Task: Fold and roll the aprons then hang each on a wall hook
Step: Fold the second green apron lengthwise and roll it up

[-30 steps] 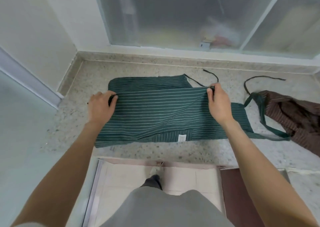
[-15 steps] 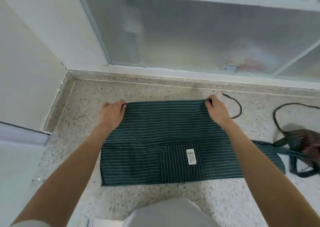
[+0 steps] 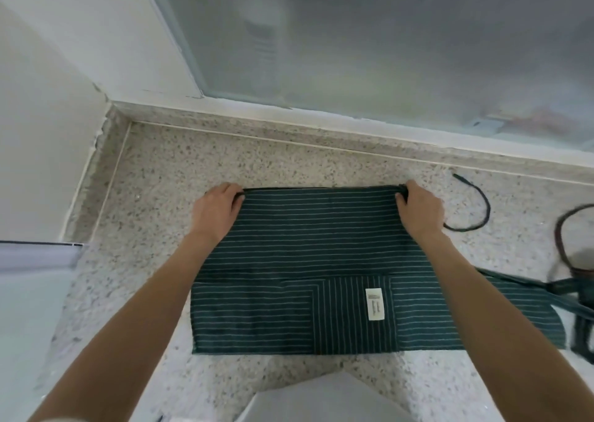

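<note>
On the speckled stone counter [image 3: 199, 177], under a frosted window [image 3: 385, 42], a green striped apron [image 3: 305, 261] lies flat, folded into a wide rectangle with its near edge toward the person. A white label [image 3: 374, 303] sits on the pocket panel, right of centre. Green straps [image 3: 565, 296] trail off the right side toward a second, brown apron [image 3: 578, 261], mostly out of frame and blurred, so probably bunched up. A dark tie [image 3: 475, 206] loops on the counter just beside the right hand.

Left hand [image 3: 216, 211] pinches the far left corner of the green apron, thumb on top of the cloth, fingers curled over the edge. Right hand [image 3: 419, 209] pinches the far right corner the same way. Both sit low, at or on the counter.

Step in hand, as I judge it: setting the far fold edge before the next fold or the roll. To do it well: keep both corners level so the far edge runs straight with the stripes, pull lightly outward to take out slack, press the crease flat. Tuck the loose tie and straps in first or they will snag the roll. Roll evenly from one end, keeping the sides flush.
</note>
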`<state>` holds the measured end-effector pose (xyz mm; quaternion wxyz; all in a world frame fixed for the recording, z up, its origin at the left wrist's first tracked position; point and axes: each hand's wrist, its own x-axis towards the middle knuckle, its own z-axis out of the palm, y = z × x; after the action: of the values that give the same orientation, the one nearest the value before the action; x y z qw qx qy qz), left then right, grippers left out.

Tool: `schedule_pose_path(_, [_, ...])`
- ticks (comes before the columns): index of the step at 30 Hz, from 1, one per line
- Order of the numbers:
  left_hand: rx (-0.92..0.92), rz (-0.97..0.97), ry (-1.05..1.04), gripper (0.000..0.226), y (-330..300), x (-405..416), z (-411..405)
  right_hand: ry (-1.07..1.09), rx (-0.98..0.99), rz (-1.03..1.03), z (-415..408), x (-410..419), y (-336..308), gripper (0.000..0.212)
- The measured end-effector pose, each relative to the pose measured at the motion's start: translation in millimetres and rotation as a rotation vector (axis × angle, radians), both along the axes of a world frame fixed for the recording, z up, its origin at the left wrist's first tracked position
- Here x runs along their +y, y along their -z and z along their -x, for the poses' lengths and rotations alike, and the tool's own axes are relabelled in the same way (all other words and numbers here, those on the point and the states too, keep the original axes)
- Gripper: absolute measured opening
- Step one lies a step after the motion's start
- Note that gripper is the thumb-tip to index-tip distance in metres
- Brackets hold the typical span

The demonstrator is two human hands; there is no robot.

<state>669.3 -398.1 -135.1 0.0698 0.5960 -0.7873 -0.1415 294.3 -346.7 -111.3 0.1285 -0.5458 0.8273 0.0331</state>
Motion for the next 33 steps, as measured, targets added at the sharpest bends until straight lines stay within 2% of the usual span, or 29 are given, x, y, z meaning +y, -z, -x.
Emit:
schedule_pose_path(7, [-0.109, -0.006, 0.031, 0.019, 2, -20, 4, 0.035, 0.074, -0.014, 1, -8, 5, 0.019])
schedule_pose_path(14, [-0.158, 0.051, 0.052, 0.015, 10, -23, 4, 0.054, 0.044, 0.160, 1, -5, 13, 0.020])
schedule_pose_path(18, [-0.067, 0.168, 0.109, 0.018, 2, -13, 30, 0.030, 0.066, 0.250, 4, -5, 15, 0.021])
schedule_pose_path(20, [-0.014, 0.097, 0.194, 0.021, -6, 1, 54, -0.038, 0.104, 0.319, 5, -3, 16, 0.023])
schedule_pose_path(23, [-0.037, -0.139, 0.257, 0.053, -11, 39, 93, -0.220, 0.059, 0.432, -10, 10, 11, 0.018])
schedule_pose_path(25, [-0.138, -0.259, 0.276, 0.077, -3, 64, 109, -0.363, -0.028, 0.381, -29, 26, 14, 0.021])
schedule_pose_path(27, [-0.219, -0.295, 0.285, 0.089, 10, 77, 110, -0.464, -0.046, 0.200, -47, 44, 25, 0.041])
schedule_pose_path(30, [-0.263, -0.261, 0.336, 0.094, 25, 71, 96, -0.430, -0.095, -0.005, -55, 61, 41, 0.068])
schedule_pose_path(33, [-0.281, -0.253, 0.405, 0.096, 26, 53, 81, -0.382, -0.180, -0.009, -52, 70, 39, 0.063])
